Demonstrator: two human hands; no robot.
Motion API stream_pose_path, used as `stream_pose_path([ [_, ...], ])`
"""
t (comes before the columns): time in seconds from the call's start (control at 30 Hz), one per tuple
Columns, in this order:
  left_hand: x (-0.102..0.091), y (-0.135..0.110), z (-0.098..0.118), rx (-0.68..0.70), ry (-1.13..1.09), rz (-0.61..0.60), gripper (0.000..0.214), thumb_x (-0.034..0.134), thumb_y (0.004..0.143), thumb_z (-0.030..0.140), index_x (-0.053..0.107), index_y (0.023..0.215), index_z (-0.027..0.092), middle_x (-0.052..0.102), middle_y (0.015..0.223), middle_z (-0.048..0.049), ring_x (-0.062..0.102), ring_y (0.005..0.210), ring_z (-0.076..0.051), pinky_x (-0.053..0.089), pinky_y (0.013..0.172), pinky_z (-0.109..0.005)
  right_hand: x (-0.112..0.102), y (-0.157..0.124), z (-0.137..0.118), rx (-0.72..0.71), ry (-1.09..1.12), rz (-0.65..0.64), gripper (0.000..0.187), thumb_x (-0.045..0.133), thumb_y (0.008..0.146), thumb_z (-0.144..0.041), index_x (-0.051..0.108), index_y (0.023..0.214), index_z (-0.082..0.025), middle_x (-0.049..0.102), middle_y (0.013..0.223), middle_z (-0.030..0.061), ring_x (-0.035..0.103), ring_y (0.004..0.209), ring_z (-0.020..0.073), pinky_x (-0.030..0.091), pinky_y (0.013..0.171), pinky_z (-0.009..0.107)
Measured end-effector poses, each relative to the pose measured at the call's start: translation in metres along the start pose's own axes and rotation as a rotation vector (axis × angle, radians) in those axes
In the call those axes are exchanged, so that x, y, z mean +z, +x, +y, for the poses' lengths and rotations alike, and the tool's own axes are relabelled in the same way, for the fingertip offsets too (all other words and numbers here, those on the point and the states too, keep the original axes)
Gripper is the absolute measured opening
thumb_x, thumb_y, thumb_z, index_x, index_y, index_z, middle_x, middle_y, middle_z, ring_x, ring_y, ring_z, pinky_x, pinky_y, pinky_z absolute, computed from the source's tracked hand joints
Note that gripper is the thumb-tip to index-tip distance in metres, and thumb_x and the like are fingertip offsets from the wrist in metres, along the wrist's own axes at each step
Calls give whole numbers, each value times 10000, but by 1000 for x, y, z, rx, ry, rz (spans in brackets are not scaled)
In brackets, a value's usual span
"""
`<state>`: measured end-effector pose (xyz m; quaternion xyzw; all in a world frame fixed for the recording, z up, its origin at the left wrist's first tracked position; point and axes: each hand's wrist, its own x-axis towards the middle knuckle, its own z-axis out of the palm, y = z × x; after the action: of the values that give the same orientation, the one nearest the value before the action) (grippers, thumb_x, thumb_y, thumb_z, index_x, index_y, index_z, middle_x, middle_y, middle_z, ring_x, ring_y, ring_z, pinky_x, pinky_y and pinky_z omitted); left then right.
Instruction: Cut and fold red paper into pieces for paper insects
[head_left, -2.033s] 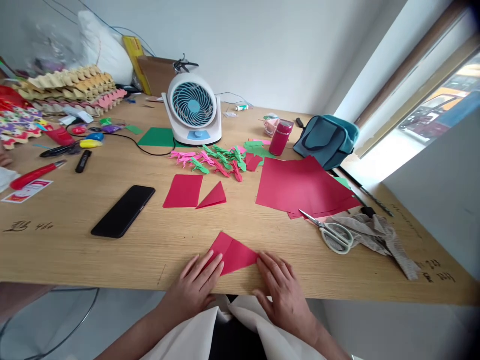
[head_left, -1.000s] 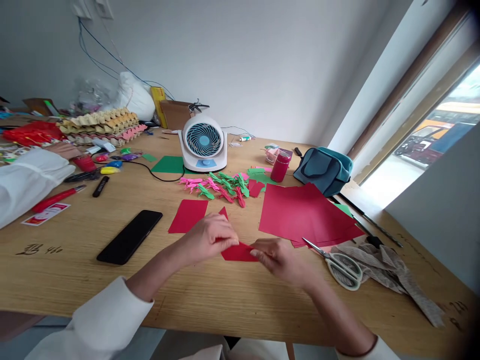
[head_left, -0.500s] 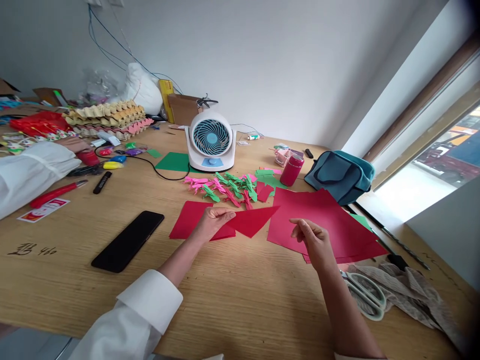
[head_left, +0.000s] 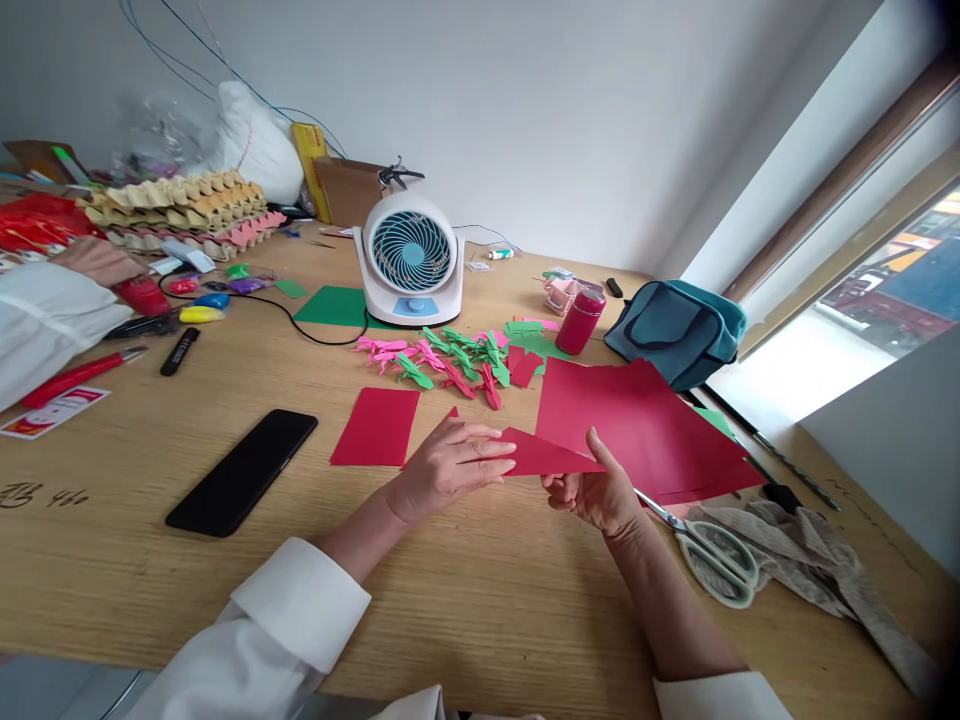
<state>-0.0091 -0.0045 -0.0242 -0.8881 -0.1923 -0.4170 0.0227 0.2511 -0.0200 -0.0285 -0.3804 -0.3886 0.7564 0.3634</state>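
Note:
My left hand (head_left: 457,462) grips a folded piece of red paper (head_left: 544,455), its fingers lying across the near face and the thumb hidden behind. The paper is raised above the table and narrows to a point on the right. At that pointed end is my right hand (head_left: 596,492), fingers curled below the edge and thumb lifted beside the tip. Left of my left hand lies a red paper rectangle (head_left: 375,428). Large red sheets (head_left: 637,430) lie beyond my right hand. Scissors with pale handles (head_left: 712,560) rest beside my right forearm.
Small folded pink, green and red paper pieces (head_left: 450,360) lie before a white fan (head_left: 412,260). A black phone (head_left: 244,470) is at left. A red can-shaped bottle (head_left: 581,322) and blue bag (head_left: 675,335) stand right. Another person's sleeve (head_left: 52,320) reaches in from the left.
My right hand has moved left to the pointed end of the red paper. My left hand has turned, with its fingers now over the paper. The view has shifted slightly.

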Motion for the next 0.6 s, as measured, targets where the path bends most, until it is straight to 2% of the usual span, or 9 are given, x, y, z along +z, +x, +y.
stream_pose_path([
  [0.07, 1, -2, -1, 29, 36, -36, 265, 613, 911, 237, 680, 1158, 306, 699, 1223, -10, 566, 1210, -191, 407, 978, -365, -5, -3, 0, 12, 23, 23, 612, 517, 793, -735, 681, 697, -152, 676, 660, 83, 444, 480, 109, 368, 496, 255],
  [0.13, 1, -3, -2, 47, 56, -78, 281, 595, 922, 248, 667, 1183, 323, 669, 1276, -16, 535, 1249, -202, 394, 999, -384, -7, -5, 1, 29, 7, 23, 435, 727, 716, -584, 692, 723, -150, 660, 610, 35, 442, 454, 85, 369, 491, 232],
  [0.23, 0, -3, -4, -25, 53, -119, 314, 567, 934, 309, 638, 1240, 310, 571, 1402, -49, 463, 1318, -232, 368, 1051, -425, -5, -4, 3, 35, -39, 6, 296, 833, 661, -397, 716, 778, -152, 677, 646, 6, 526, 497, 85, 419, 528, 210],
  [0.3, 0, -3, -6, -166, 8, -84, 366, 522, 952, 351, 596, 1302, 275, 511, 1455, -84, 429, 1342, -251, 353, 1079, -452, -1, -2, 6, -13, -29, 32, 287, 826, 681, -393, 727, 819, -162, 706, 703, 12, 594, 564, 105, 467, 587, 219],
  [0.4, 6, -4, -9, -478, -201, 48, 474, 436, 981, 371, 451, 1426, 209, 520, 1424, -147, 479, 1296, -250, 379, 1070, -452, 7, 4, 13, -126, -5, 119, 287, 812, 703, -435, 727, 798, -178, 720, 715, 12, 633, 621, 124, 495, 641, 231],
  [0.5, 22, -7, -8, -827, -606, 216, 635, 512, 926, 475, 347, 1460, 172, 551, 1344, -188, 614, 1097, -230, 515, 858, -354, 14, 10, 21, -206, -46, 167, 283, 799, 721, -454, 713, 738, -185, 706, 673, 1, 618, 594, 125, 486, 607, 228],
  [0.53, 28, -8, -7, -907, -732, 233, 674, 582, 869, 521, 400, 1408, 159, 599, 1261, -177, 644, 1009, -220, 525, 771, -319, 16, 11, 24, -221, -66, 168, 285, 789, 730, -462, 711, 733, -188, 704, 668, 0, 615, 586, 130, 486, 598, 235],
  [0.6, 39, -11, -6, -1058, -901, 202, 616, 662, 769, 590, 572, 1164, 125, 681, 943, -106, 648, 779, -180, 465, 583, -243, 19, 11, 29, -226, -100, 153, 279, 767, 753, -472, 724, 784, -198, 719, 704, 8, 638, 621, 158, 502, 619, 264],
])
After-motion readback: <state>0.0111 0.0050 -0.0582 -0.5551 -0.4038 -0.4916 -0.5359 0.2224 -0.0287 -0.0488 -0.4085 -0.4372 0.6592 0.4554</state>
